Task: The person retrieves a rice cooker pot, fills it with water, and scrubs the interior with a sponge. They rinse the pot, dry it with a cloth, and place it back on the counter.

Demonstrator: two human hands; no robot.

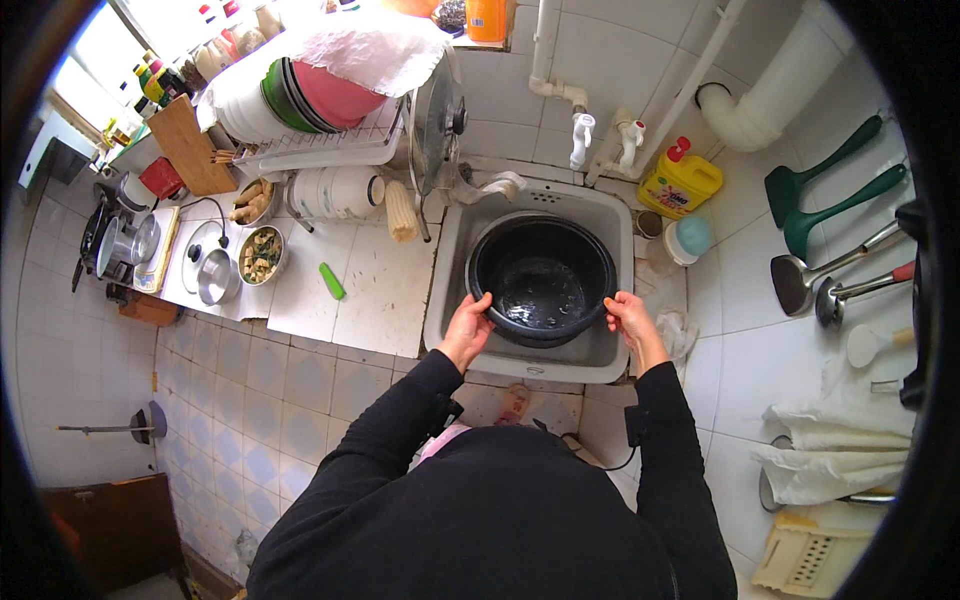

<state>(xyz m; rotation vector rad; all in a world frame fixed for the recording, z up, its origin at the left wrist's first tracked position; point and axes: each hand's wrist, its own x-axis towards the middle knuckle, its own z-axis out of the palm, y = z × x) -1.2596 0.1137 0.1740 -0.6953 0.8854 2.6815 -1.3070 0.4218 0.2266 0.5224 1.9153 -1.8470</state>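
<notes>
A round black pot (541, 334) sits in the grey sink (525, 367), directly before me. Light glints off its wet inside, where a little clear water seems to lie at the bottom. My left hand (469, 330) grips the near left of its rim between thumb and fingers. On the near right of the rim, my right hand (634, 322) pinches the edge in the same way. The white tap (582, 139) stands on the wall behind the sink; whether water runs from it I cannot see.
Left of the sink, a green-handled tool (331, 281) lies on the tiled counter (386, 300) near a bowl of cut food (262, 256). A dish rack (322, 154) holds bowls and a glass lid (431, 127). Yellow detergent (679, 181) stands right; utensils, including a green spatula (825, 169), hang there.
</notes>
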